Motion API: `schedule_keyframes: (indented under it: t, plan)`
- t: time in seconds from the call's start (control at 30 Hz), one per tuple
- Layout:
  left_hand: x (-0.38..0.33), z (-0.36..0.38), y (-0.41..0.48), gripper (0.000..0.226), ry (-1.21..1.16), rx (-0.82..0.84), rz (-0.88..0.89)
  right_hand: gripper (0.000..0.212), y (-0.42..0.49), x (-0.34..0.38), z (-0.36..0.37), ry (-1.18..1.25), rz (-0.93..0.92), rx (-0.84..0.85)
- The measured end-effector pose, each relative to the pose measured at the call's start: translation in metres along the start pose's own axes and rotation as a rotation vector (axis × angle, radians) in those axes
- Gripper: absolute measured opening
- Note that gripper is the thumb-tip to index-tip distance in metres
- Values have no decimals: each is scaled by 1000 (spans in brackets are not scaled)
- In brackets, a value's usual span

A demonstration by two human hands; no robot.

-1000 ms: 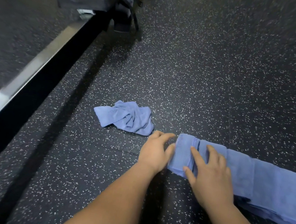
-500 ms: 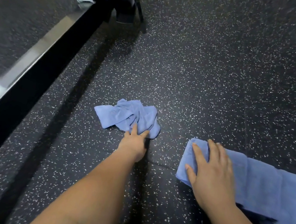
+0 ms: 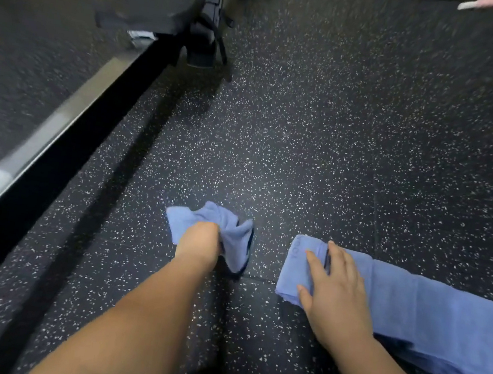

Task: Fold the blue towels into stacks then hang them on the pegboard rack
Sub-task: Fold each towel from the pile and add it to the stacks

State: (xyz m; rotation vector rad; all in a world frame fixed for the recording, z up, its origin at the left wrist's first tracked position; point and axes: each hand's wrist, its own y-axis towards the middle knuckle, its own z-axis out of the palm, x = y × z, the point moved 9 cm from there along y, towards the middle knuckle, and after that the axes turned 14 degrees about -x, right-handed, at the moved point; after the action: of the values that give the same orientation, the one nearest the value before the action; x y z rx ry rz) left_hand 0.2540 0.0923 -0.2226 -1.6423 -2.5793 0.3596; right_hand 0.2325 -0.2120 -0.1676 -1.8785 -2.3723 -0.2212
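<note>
Speckled floor: your left hand grips the loose towel, fingers curled; your right hand rests flat, fingers straight, on the folded stack. One towel unfolded; hanging not begun, I'd judge.

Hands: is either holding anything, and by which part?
Left hand grips the crumpled towel by its bunched middle; right hand lies flat on folded towels.

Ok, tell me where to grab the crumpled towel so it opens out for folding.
Take the flat corner that sticks out on the left of the crumpled towel, pinching it from above on that side. It lies flat and free, while the middle, where the left hand grips, is bunched, so lifting there would probably keep it wadded.
</note>
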Motion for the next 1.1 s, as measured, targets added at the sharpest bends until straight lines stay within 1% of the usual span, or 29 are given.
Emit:
schedule_keyframes:
  t: [0.07,0.17,0.27,0.3,0.37,0.43,0.53,0.57,0.63,0.67,0.7,0.8,0.87,1.0,1.1]
  plan:
    - [-6,-32,-15,20,-107,-64,15,70,-9,1,-15,42,54,59]
    - [-15,-77,-43,20,-253,-75,-2,71,-22,4,-44,125,124,124]
    - [-28,-115,-77,35,-374,-52,48,73,-39,16,-78,234,115,163]
    - [-33,-126,-88,33,-415,-40,75,73,-44,21,-91,289,107,165]
    - [-49,-151,-113,21,-512,-31,140,72,-55,33,-120,405,102,146]
    - [-69,-180,-143,10,-597,-49,220,70,-67,37,-149,523,138,98]
    - [-98,-220,-188,7,-737,-87,312,62,-90,36,-192,603,169,8]
    - [-108,-234,-204,5,-773,-106,348,54,-98,32,-207,609,186,-24]
    - [-123,-261,-235,5,-825,-154,412,28,-113,22,-240,631,213,-120]
    - [-129,-273,-250,7,-833,-181,433,19,-120,15,-257,639,220,-165]
    - [-134,-285,-262,9,-828,-215,454,17,-127,8,-272,631,228,-207]
    - [-141,-313,-296,17,-810,-303,474,14,-143,-16,-317,609,229,-303]
    - [-146,-327,-317,21,-880,-324,482,15,-155,-31,-347,604,218,-354]
    - [-160,-349,-355,19,-1021,-395,528,19,-178,-53,-395,631,143,-403]
    - [-165,-355,-367,21,-1116,-445,509,9,-191,-72,-415,702,126,-430]
